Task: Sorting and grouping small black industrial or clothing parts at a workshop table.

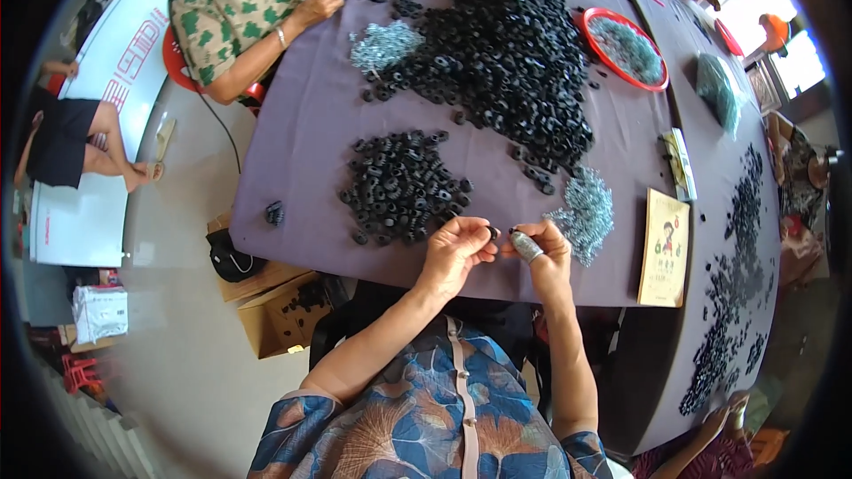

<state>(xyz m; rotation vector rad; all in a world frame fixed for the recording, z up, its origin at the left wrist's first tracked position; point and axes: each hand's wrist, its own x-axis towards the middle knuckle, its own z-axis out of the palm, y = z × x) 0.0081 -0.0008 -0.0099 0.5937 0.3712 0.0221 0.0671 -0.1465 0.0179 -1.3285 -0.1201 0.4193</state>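
My left hand (455, 253) is closed in a pinch on a small black plastic part (493, 232) above the table's near edge. Just right of it, my right hand (552, 257) is also pinched, with a greyish wrap (526, 246) around one finger. Whatever sits between its fingertips is too small to name. A loose pile of small black ring-like parts (399, 186) lies beyond my left hand. Beside my right hand is a heap of small silvery-blue metal pieces (586, 213), perhaps springs or screws.
A large black heap (506, 53) covers the far middle of the purple tablecloth (302, 124). A red-rimmed tray (666, 80) holds more silvery pieces. A yellow booklet (664, 248) lies at right. A co-worker (240, 18) sits at far left; an open cardboard box (275, 319) is below the table.
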